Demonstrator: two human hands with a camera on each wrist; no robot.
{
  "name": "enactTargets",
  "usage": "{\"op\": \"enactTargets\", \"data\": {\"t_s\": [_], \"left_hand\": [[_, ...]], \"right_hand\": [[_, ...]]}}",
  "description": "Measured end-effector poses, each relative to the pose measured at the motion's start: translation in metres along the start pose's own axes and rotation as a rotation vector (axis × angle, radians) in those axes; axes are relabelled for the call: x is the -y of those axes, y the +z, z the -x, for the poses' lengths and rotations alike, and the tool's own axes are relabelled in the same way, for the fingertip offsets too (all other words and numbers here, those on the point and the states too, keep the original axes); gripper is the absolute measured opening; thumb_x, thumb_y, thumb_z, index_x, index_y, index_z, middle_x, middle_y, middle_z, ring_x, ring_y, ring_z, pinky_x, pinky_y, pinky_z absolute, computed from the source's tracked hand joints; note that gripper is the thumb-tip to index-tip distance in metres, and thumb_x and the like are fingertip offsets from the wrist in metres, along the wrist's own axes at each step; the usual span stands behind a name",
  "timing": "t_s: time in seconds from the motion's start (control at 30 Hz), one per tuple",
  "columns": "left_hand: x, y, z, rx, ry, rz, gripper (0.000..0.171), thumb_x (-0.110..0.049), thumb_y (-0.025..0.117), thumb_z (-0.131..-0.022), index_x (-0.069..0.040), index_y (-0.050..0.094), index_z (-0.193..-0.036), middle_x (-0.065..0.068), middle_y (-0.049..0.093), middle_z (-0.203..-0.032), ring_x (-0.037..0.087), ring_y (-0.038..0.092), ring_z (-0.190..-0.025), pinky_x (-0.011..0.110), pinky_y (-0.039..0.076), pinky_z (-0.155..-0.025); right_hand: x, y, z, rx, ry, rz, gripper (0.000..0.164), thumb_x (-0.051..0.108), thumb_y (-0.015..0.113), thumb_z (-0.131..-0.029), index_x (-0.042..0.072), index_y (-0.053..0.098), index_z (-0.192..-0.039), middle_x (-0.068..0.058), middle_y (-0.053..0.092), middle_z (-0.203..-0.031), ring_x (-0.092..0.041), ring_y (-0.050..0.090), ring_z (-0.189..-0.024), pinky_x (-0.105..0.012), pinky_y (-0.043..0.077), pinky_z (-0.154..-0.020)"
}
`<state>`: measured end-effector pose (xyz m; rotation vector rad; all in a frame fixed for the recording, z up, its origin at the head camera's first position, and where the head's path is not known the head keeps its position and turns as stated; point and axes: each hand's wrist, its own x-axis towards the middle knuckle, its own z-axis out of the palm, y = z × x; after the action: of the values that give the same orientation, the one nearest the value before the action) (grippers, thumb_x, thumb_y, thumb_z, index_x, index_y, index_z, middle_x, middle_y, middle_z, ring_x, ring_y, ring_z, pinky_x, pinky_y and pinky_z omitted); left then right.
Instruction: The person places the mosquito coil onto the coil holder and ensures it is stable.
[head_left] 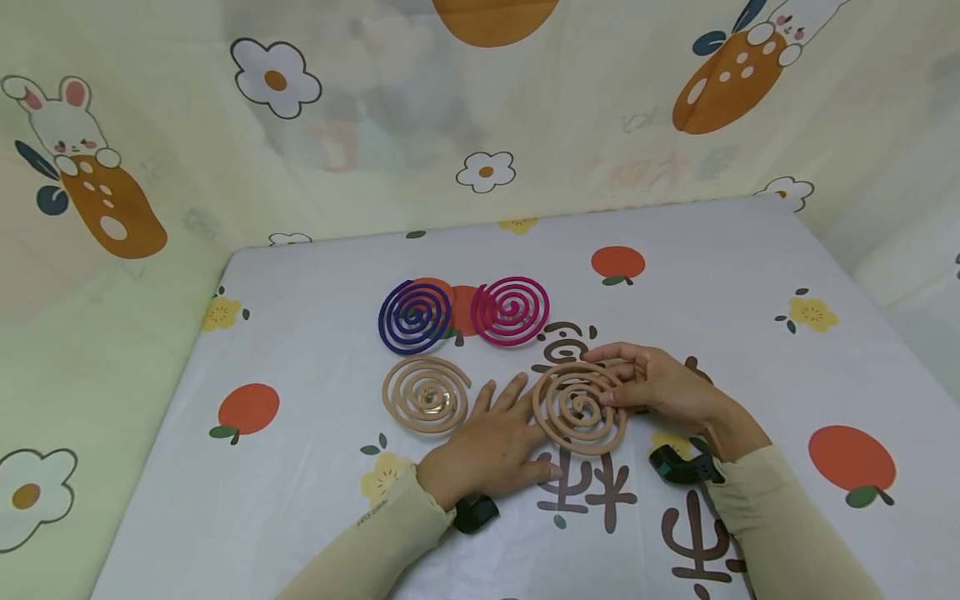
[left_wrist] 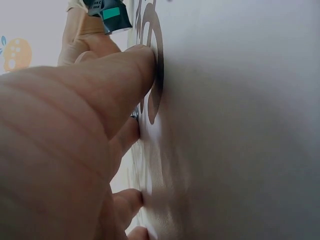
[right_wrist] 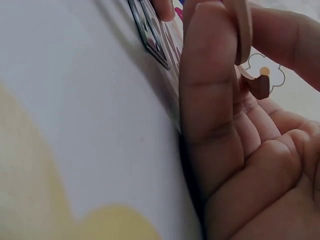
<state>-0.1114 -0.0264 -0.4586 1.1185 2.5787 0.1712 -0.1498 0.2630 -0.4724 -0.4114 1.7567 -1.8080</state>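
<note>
In the head view my right hand (head_left: 667, 396) pinches the right edge of a tan mosquito coil (head_left: 582, 407) between thumb and fingers. In the right wrist view a piece of that coil (right_wrist: 244, 35) shows between the fingers. My left hand (head_left: 487, 450) lies palm down on the tablecloth with its fingers spread, just left of the held coil. Beyond its fingertips a second tan mosquito coil (head_left: 431, 430) lies flat, with a shiny metal piece (head_left: 433, 402) at its centre. The left wrist view shows the left thumb (left_wrist: 125, 72) extended over the cloth.
Behind the tan coils lie a dark blue mosquito coil (head_left: 414, 317) and a pink one (head_left: 512, 308), side by side. A white printed tablecloth (head_left: 322, 500) covers the table. Patterned curtains (head_left: 390, 183) close off the back and sides. Dark bands (head_left: 684, 465) circle both wrists.
</note>
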Motion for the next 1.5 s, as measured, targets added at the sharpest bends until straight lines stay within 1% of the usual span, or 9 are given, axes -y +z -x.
{"op": "enactTargets", "data": {"t_s": [0.13, 0.27, 0.5, 0.67, 0.77, 1.03, 1.23, 1.33, 1.5], "left_hand": [[-0.0003, 0.0003, 0.0007, 0.007, -0.002, 0.006, 0.071, -0.064, 0.054, -0.100, -0.036, 0.035, -0.163, 0.003, 0.012, -0.176, 0.033, 0.003, -0.162, 0.062, 0.010, -0.126], [-0.0003, 0.0001, 0.0016, 0.004, -0.001, 0.011, 0.073, -0.064, 0.054, -0.100, -0.037, 0.032, -0.164, 0.003, 0.011, -0.176, 0.033, 0.003, -0.162, 0.062, 0.010, -0.126], [-0.0004, -0.0003, 0.0020, -0.003, -0.004, 0.013, 0.074, -0.064, 0.055, -0.100, -0.037, 0.031, -0.164, 0.002, 0.009, -0.176, 0.032, 0.003, -0.162, 0.062, 0.011, -0.126], [-0.0009, -0.0001, 0.0011, -0.006, 0.003, 0.001, 0.074, -0.065, 0.054, -0.100, -0.036, 0.031, -0.164, 0.003, 0.013, -0.176, 0.033, 0.004, -0.162, 0.061, 0.010, -0.126], [-0.0010, 0.0003, 0.0008, -0.009, 0.002, 0.003, 0.075, -0.065, 0.054, -0.100, -0.036, 0.030, -0.165, 0.003, 0.012, -0.176, 0.033, 0.004, -0.162, 0.061, 0.010, -0.126], [-0.0010, 0.0011, 0.0013, -0.012, 0.001, 0.009, 0.075, -0.064, 0.055, -0.100, -0.036, 0.030, -0.165, 0.003, 0.010, -0.176, 0.033, 0.004, -0.162, 0.062, 0.011, -0.126], [-0.0011, 0.0006, 0.0010, -0.009, -0.002, -0.001, 0.074, -0.064, 0.054, -0.100, -0.037, 0.030, -0.164, 0.002, 0.008, -0.176, 0.033, 0.004, -0.162, 0.062, 0.012, -0.126], [-0.0016, 0.0002, 0.0010, -0.004, -0.004, 0.004, 0.074, -0.064, 0.055, -0.100, -0.037, 0.030, -0.165, 0.002, 0.008, -0.176, 0.032, 0.004, -0.162, 0.062, 0.012, -0.126], [-0.0017, -0.0003, 0.0006, -0.001, -0.002, 0.006, 0.074, -0.063, 0.055, -0.100, -0.037, 0.029, -0.165, 0.002, 0.007, -0.176, 0.032, 0.004, -0.162, 0.062, 0.011, -0.126]], "right_hand": [[-0.0002, -0.0001, 0.0006, 0.020, -0.003, -0.010, 0.051, -0.005, 0.063, -0.100, -0.013, 0.039, -0.144, -0.012, 0.078, -0.108, -0.018, 0.075, -0.098, -0.033, 0.062, -0.085], [-0.0003, 0.0003, 0.0013, 0.011, -0.002, 0.025, 0.052, -0.003, 0.063, -0.100, -0.015, 0.040, -0.145, -0.012, 0.077, -0.109, -0.017, 0.074, -0.097, -0.033, 0.062, -0.085], [0.0003, 0.0014, 0.0013, -0.019, 0.011, 0.063, 0.057, 0.000, 0.065, -0.101, -0.013, 0.039, -0.150, -0.014, 0.072, -0.123, -0.018, 0.072, -0.105, -0.032, 0.061, -0.087], [0.0009, 0.0021, 0.0024, -0.044, 0.034, 0.081, 0.063, 0.000, 0.070, -0.097, -0.011, 0.041, -0.152, -0.015, 0.067, -0.135, -0.018, 0.071, -0.111, -0.032, 0.060, -0.091], [0.0014, 0.0019, 0.0021, -0.054, 0.039, 0.110, 0.064, 0.000, 0.071, -0.096, -0.010, 0.042, -0.152, -0.016, 0.066, -0.137, -0.017, 0.070, -0.113, -0.031, 0.059, -0.092], [0.0019, 0.0015, 0.0019, -0.054, 0.044, 0.130, 0.064, 0.001, 0.071, -0.096, -0.010, 0.042, -0.152, -0.016, 0.069, -0.131, -0.016, 0.071, -0.110, -0.030, 0.060, -0.090], [0.0016, 0.0015, 0.0019, -0.073, 0.048, 0.125, 0.062, 0.002, 0.072, -0.096, -0.009, 0.044, -0.150, -0.015, 0.072, -0.123, -0.016, 0.072, -0.105, -0.030, 0.061, -0.086], [0.0009, 0.0013, 0.0018, -0.072, 0.047, 0.119, 0.061, 0.002, 0.071, -0.097, -0.010, 0.043, -0.150, -0.014, 0.074, -0.117, -0.015, 0.072, -0.100, -0.029, 0.061, -0.083], [0.0013, 0.0024, 0.0012, -0.080, 0.044, 0.114, 0.059, 0.002, 0.072, -0.096, -0.009, 0.046, -0.148, -0.011, 0.074, -0.102, -0.013, 0.070, -0.088, -0.026, 0.061, -0.076]]}}
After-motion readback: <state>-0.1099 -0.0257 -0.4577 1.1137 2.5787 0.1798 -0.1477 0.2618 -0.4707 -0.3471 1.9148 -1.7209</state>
